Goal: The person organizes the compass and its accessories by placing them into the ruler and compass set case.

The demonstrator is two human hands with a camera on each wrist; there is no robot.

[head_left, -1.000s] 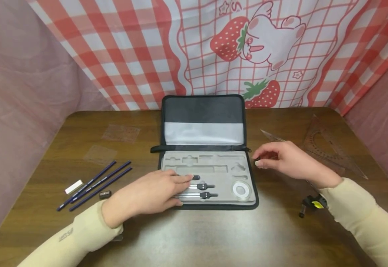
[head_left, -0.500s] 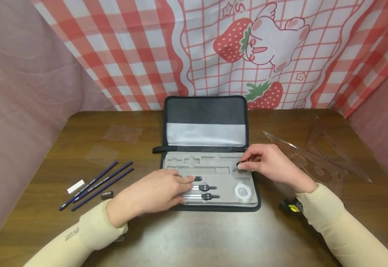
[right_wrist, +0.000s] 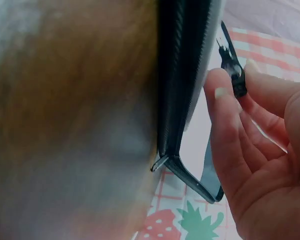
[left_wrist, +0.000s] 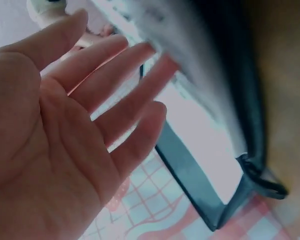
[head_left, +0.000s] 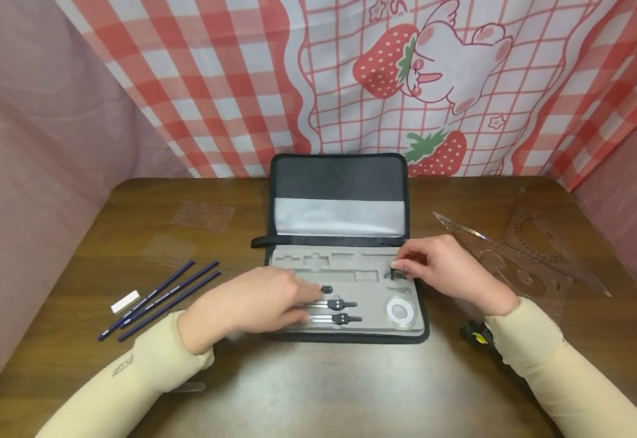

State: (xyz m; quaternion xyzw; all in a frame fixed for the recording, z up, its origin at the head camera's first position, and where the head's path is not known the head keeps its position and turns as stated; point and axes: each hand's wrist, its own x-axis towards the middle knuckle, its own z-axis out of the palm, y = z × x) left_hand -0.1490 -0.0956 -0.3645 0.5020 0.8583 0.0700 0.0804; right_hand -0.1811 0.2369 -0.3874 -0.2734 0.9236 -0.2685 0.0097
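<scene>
A zip case [head_left: 340, 176] lies unfolded on the table, its grey moulded tray [head_left: 364, 298] nearest the person. Over the tray's right side, my right hand [head_left: 446, 264] pinches a small black compass attachment [right_wrist: 232, 70] with thin prongs between thumb and fingers, right at a recess. My left hand [head_left: 252, 301] reaches across the tray's left part, palm down with fingers extended, partly covering two silver compasses [head_left: 340, 304] with black heads. A small black-ended item [head_left: 326, 289] shows by its fingertips. In the left wrist view its fingers are spread and nothing sits in the palm.
A round white-ringed disc [head_left: 400, 311] occupies the tray's front right. Several dark blue pencils [head_left: 167, 298] and a white eraser [head_left: 125, 302] lie left. Clear set squares [head_left: 548, 243] rest at right, with a black-and-yellow object [head_left: 478, 334] by the right sleeve. Clear sheets [head_left: 203, 216] lie back left.
My right hand has carried the black attachment leftward from beside the case to over the tray and lowered it toward a recess. The left hand has stayed near its place; its sleeve now hides the sharpener.
</scene>
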